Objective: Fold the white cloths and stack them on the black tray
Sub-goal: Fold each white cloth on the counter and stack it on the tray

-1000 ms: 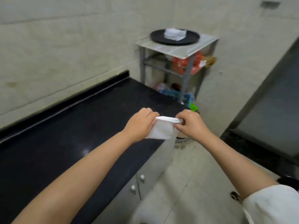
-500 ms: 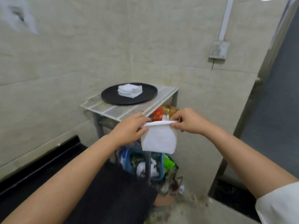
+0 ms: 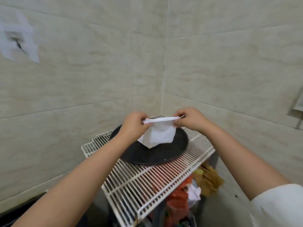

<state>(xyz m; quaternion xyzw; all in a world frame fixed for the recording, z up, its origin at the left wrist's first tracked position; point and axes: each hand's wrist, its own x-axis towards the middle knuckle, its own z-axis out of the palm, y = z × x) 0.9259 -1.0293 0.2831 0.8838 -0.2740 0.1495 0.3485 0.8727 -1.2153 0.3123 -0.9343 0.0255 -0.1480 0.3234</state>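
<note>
A folded white cloth (image 3: pixel 159 134) hangs in the air just above the round black tray (image 3: pixel 165 153). My left hand (image 3: pixel 133 125) pinches its upper left corner and my right hand (image 3: pixel 191 118) pinches its upper right corner. The tray lies on a white wire rack (image 3: pixel 147 182) in the corner of the tiled walls. The stack of folded cloths on the tray is almost wholly hidden behind the hanging cloth; only a sliver (image 3: pixel 140 138) shows at its left edge.
Under the rack's top sit red and brown bags (image 3: pixel 180 194) and other clutter. The black counter's end (image 3: pixel 21 210) shows at the lower left. A wall fixture (image 3: pixel 297 105) is at the right edge, and tiled walls close in behind the rack.
I have turned from the black counter and come up to the rack. Both hands carried the folded cloth along, and it now hangs over the tray, which looks much nearer.
</note>
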